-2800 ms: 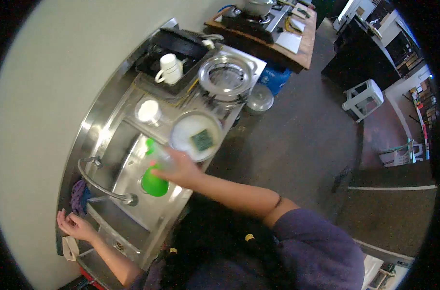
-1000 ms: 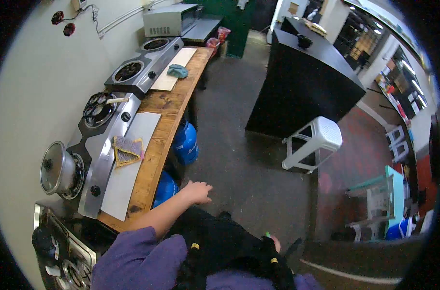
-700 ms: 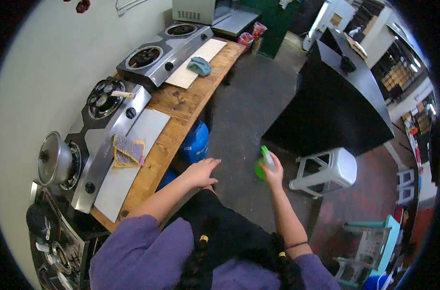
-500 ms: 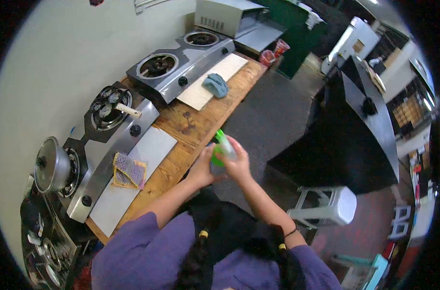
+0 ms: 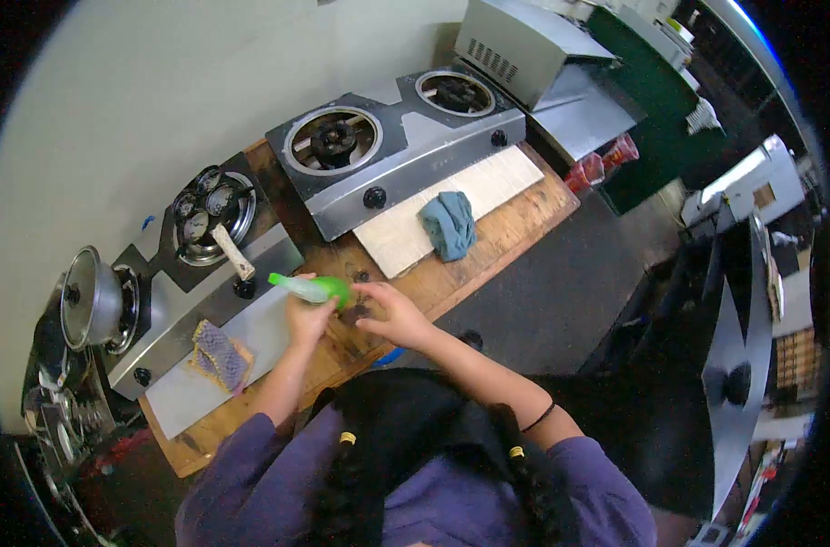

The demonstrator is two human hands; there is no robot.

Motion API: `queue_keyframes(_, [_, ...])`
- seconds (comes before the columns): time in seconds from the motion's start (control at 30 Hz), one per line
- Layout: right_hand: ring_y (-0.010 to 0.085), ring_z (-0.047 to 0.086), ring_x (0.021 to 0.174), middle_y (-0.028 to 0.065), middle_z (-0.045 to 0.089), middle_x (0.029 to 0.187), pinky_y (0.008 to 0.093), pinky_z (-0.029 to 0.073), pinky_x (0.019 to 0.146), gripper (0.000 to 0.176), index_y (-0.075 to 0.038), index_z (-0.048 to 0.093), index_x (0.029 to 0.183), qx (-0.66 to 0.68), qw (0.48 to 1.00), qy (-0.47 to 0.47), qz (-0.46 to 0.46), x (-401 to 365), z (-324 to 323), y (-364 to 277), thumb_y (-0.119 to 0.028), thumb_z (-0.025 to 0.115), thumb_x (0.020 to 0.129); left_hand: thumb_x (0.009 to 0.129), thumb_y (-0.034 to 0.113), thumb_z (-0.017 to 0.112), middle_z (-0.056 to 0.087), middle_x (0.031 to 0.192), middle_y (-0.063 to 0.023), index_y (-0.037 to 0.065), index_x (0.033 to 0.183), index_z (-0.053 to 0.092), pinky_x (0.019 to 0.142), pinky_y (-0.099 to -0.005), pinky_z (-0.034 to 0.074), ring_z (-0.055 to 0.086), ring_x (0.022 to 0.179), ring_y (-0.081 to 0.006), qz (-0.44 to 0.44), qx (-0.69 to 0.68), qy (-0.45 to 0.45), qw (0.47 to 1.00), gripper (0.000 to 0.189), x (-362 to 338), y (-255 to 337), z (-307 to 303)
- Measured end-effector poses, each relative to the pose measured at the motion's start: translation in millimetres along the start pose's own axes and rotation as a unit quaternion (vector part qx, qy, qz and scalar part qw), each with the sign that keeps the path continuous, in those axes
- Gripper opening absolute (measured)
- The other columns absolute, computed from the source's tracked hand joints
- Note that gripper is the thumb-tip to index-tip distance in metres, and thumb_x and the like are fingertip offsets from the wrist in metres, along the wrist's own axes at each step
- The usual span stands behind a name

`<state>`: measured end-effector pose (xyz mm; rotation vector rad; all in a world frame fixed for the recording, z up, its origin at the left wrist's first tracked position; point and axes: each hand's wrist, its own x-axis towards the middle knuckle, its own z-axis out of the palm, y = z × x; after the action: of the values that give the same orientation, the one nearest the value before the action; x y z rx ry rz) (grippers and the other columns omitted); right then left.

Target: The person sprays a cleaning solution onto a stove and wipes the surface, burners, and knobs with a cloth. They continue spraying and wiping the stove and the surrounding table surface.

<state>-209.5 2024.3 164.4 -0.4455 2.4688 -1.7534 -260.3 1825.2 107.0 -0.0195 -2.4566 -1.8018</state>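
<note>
The green bottle is up in the air over the front part of the wooden bench, between the two hands. It lies on its side, long way across the person from left to right, with its fat green end by the right hand and its thin green tip pointing off to the left and a bit away from the body. The left hand is the nearer one, as it has its fingers shut round the pale middle bit. The right hand is wide apart at the thumb and fingers, with its fingertips just beside the fat end; from here I cannot tell if they touch it. So, seen from the left hand, the fat end sticks out to the right, and seen from the right hand, the bottle is to the left. The purple and yellow cloth is near the left arm on a flat grey board, and the blue cloth is past the right hand, on a pale board
</note>
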Motion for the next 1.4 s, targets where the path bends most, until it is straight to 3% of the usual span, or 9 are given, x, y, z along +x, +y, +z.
queue_keyframes(0.23, [0.0120,0.057,0.096,0.0052,0.063,0.104,0.0265,0.044,0.086,0.036,-0.001,0.057,0.117,0.149,0.974,-0.069,0.155,-27,-150,141,-0.018,0.064,0.086,0.062,0.002,0.079,0.056,0.110,-0.0112,0.003,0.113,0.051,0.090,-0.0342,0.045,0.056,0.101,-0.0215,-0.032,0.047,0.127,0.990,0.058,25,-50,31])
queue_keyframes(0.37, [0.0094,0.058,0.088,0.0020,0.064,0.096,0.0250,0.045,0.075,0.032,-0.003,0.059,0.113,0.182,0.936,0.004,0.302,-59,-260,171,-0.022,0.062,0.087,0.063,0.007,0.081,0.055,0.112,-0.0150,-0.002,0.112,0.051,0.092,-0.0359,0.043,0.055,0.105,-0.0239,-0.069,-0.049,0.207,0.975,0.058,32,-50,49])
queue_keyframes(0.5, [0.0133,0.061,0.077,0.0017,0.066,0.088,0.0266,0.047,0.071,0.023,-0.007,0.061,0.106,0.285,0.851,0.178,0.404,-92,-336,245,-0.013,0.058,0.084,0.069,0.011,0.078,0.053,0.111,-0.0160,-0.008,0.112,0.048,0.090,-0.0338,0.043,0.051,0.108,-0.0234,-0.115,0.235,0.392,0.882,0.056,10,-63,80])
queue_keyframes(0.6, [0.0140,0.057,0.071,-0.0009,0.060,0.081,0.0285,0.043,0.061,0.030,-0.009,0.057,0.111,0.372,0.783,0.279,0.414,-98,-374,269,-0.015,0.058,0.082,0.072,0.013,0.076,0.053,0.106,-0.0135,-0.004,0.111,0.050,0.082,-0.0298,0.044,0.053,0.098,-0.0200,-0.215,0.032,0.431,0.876,0.050,-12,-76,113])
queue_keyframes(0.73, [0.0145,0.056,0.084,-0.0019,0.059,0.093,0.0288,0.043,0.070,0.032,-0.011,0.057,0.113,0.424,0.747,0.328,0.393,-83,-400,273,-0.026,0.061,0.085,0.082,0.016,0.065,0.056,0.100,-0.0038,0.005,0.111,0.053,0.071,-0.0281,0.044,0.054,0.087,-0.0147,-0.255,-0.214,0.266,0.905,0.033,6,0,167])
queue_keyframes(0.87, [0.0140,0.054,0.093,-0.0010,0.055,0.107,0.0285,0.041,0.076,0.035,-0.011,0.055,0.118,0.428,0.739,0.361,0.374,-44,-407,264,-0.026,0.059,0.087,0.085,0.018,0.060,0.058,0.109,-0.0067,0.005,0.112,0.053,0.074,-0.0325,0.046,0.057,0.095,-0.0205,-0.294,-0.386,0.154,0.861,0.032,57,-7,187])
queue_keyframes(1.07, [0.0146,0.053,0.094,0.0024,0.054,0.114,0.0296,0.041,0.081,0.036,-0.011,0.052,0.123,0.460,0.774,0.257,0.351,25,-421,290,-0.025,0.055,0.089,0.086,0.014,0.055,0.056,0.114,-0.0121,0.001,0.113,0.050,0.079,-0.0365,0.045,0.056,0.100,-0.0265,-0.380,-0.561,0.154,0.719,0.031,123,-25,228])
queue_keyframes(1.17, [0.0194,0.057,0.087,0.0069,0.055,0.113,0.0306,0.045,0.077,0.038,-0.008,0.048,0.128,0.443,0.795,0.216,0.353,68,-436,309,-0.022,0.049,0.093,0.086,0.014,0.055,0.059,0.107,-0.0098,0.002,0.106,0.053,0.077,-0.0350,0.046,0.057,0.097,-0.0233,-0.324,-0.598,0.197,0.706,0.023,137,-38,255])
queue_keyframes(1.4, [0.0258,0.055,0.100,0.0097,0.052,0.121,0.0347,0.045,0.082,0.047,-0.008,0.033,0.137,0.475,0.790,0.117,0.370,155,-465,332,-0.017,0.045,0.093,0.089,0.016,0.050,0.059,0.093,-0.0087,0.003,0.095,0.054,0.073,-0.0350,0.046,0.057,0.095,-0.0237,-0.273,-0.639,0.265,0.669,0.014,156,-44,288])
